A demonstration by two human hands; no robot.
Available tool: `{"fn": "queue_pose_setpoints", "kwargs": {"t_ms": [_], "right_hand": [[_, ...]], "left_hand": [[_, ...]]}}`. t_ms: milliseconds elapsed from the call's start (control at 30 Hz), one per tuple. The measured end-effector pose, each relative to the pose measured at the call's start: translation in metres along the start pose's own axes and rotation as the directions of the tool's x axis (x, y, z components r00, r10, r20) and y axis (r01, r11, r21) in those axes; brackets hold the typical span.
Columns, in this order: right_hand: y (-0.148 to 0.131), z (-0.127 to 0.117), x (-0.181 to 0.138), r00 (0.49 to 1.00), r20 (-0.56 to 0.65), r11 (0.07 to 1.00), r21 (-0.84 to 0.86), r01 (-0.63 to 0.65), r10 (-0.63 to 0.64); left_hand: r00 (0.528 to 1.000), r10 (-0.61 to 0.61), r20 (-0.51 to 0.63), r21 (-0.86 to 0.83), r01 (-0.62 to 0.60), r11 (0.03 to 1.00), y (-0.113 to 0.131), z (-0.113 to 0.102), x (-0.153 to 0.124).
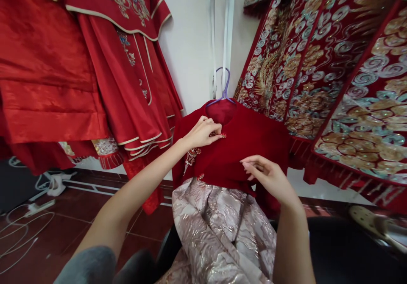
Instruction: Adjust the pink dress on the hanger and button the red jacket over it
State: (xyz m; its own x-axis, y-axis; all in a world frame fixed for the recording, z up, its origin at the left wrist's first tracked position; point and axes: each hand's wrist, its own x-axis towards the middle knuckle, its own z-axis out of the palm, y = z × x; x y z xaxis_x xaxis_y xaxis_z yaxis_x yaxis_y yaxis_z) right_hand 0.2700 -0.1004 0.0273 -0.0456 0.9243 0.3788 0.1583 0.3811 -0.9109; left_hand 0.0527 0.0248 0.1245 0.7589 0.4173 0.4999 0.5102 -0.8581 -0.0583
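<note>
Deep red velvet top (241,148) on a purple hanger (224,91), over a silvery pinkish brocade skirt (219,229). Right side robes (333,63) are dark red with gold and teal swirls, maybe phoenixes. Left robes (79,55) bright red, cream trim.

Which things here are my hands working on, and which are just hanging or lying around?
In hand: velvet top, its collar fastening pinched by left hand, right hand on it, purple hanger.
Around: red satin robes, embroidered robes, floor cables.

Bright even light, sharp, edges warped
</note>
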Motion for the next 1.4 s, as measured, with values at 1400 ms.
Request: {"fn": "queue_pose_setpoints", "kwargs": {"t_ms": [1400], "right_hand": [[-0.026,-0.084,0.095,0.894,-0.257,0.445,-0.892,-0.074,-0.368]], "left_hand": [[0.731,-0.607,-0.31,-0.291,0.535,0.793,-0.057,0.002,-0.043]]}}
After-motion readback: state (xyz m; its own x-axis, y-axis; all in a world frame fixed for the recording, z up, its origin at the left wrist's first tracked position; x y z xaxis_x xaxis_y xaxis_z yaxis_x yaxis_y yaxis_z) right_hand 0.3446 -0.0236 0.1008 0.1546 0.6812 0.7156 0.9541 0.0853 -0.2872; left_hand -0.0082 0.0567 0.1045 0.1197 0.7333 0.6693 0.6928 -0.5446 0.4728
